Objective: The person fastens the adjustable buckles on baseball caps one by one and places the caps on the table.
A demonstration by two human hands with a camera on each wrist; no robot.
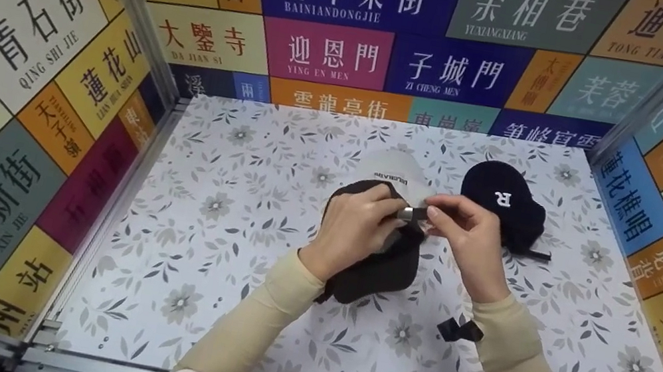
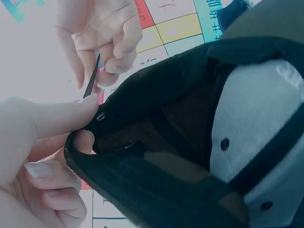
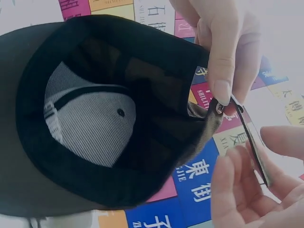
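Note:
A dark cap (image 1: 380, 275) hangs from the left hand (image 1: 359, 221), its inside and pale front lining (image 3: 102, 126) facing the right wrist camera. Thumb and fingers of that hand pinch the back strap beside a small metal fitting (image 3: 219, 108). From the pinch the thin strap end (image 3: 256, 154) sticks out toward the right hand (image 1: 464, 235). That hand's thumb stands apart from its bent fingers, the strap end between them and close against the fingers. Behind the held cap lies a white cap (image 1: 392, 166), partly hidden.
A black cap (image 1: 498, 197) with a white letter R lies at the back right, its strap stretched out to the side. Near the right sleeve is a small black strap-like piece (image 1: 459, 330). Sign-printed walls enclose the floral tabletop (image 1: 194, 244) at back and sides.

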